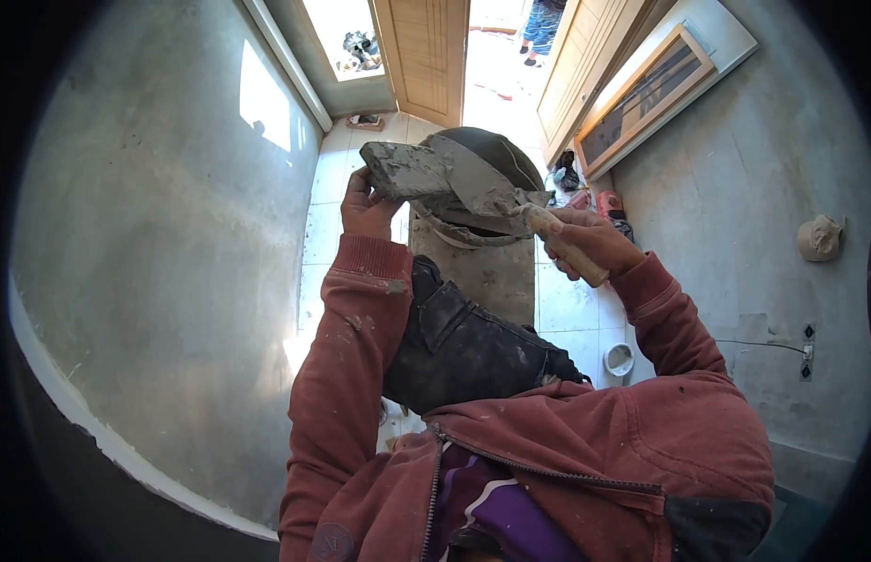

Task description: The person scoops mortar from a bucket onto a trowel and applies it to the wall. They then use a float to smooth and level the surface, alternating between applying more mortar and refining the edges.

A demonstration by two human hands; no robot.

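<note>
My left hand (368,211) grips the near left edge of a flat, mortar-crusted plastering float (403,170). In my right hand (595,242) is a trowel, its worn wooden handle (578,258) pointing down to the right. The grey trowel blade (478,178) reaches left until it meets or overlaps the float's right end; I cannot tell whether they touch. Both tools are above a dark round bucket (510,155) with cement-smeared sides. Its contents are mostly hidden by the tools. Under the bucket lies a grey, dirty board or mat (492,281).
Plastered walls (155,225) stand on both sides. Ahead are an open wooden door (424,61) and a person's legs (542,33) outside. A framed window panel (646,94) leans right. A small white pail (619,359) sits on the tiles; a cap (819,238) hangs on the right wall.
</note>
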